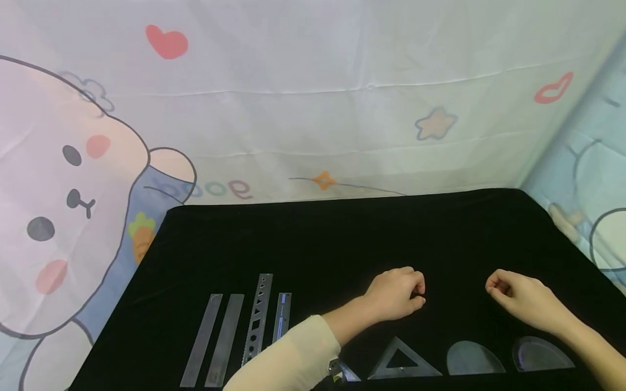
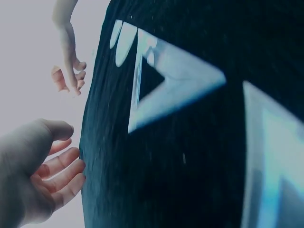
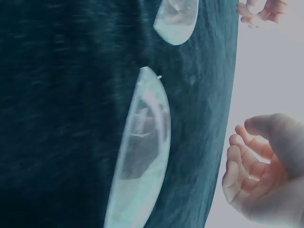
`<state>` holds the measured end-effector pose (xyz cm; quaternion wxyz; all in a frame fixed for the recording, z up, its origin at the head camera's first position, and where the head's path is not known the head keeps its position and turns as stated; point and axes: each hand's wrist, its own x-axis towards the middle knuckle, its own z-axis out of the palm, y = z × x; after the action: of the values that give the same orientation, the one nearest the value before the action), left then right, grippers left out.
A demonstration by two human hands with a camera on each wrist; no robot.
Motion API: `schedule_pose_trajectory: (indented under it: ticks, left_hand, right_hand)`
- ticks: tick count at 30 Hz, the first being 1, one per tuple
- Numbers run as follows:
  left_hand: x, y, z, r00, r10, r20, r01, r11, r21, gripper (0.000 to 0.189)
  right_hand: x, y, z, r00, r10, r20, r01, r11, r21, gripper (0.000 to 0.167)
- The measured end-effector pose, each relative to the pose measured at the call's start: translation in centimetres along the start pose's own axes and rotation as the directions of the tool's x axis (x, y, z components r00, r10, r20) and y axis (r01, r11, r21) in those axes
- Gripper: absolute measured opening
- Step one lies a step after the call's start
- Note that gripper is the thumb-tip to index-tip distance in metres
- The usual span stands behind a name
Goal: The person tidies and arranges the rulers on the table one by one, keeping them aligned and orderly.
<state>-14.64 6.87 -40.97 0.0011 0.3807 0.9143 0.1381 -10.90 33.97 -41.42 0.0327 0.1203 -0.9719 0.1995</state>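
My left hand hovers over the black cloth, its fingers loosely curled around nothing. Beyond its fingertips lies a clear triangular set square, seen larger in the left wrist view. A second set square is mostly hidden by the sleeve. To the right, my right hand also hangs loosely curled and holds nothing. Nearest to it is a clear protractor, with another protractor to its left. In the right wrist view, the nearer protractor fills the middle, and the fingers stand apart from it.
On the left lie several straight rulers side by side: two plain ones, a longer stencil ruler with cut-out shapes, and a shorter ruler partly behind the forearm. The black cloth ends at a printed fabric backdrop.
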Motion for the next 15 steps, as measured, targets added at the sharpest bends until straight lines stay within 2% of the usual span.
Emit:
schedule_pose_trajectory:
  ticks: [6, 15]
  left_hand:
    - [-0.9, -2.0, -1.3, 0.999, -0.037, -0.002, 0.037, 0.999, -0.014, 0.011]
    - [-2.7, -5.0, -3.3, 0.997, -0.048, -0.056, 0.050, 0.999, 0.021, 0.013]
  right_hand:
    - [2.0, -0.9, -0.3, 0.999, -0.047, -0.006, 0.046, 0.999, -0.027, 0.003]
    - [4.6, -2.5, -0.8, 0.993, -0.116, -0.020, 0.114, 0.992, -0.060, 0.003]
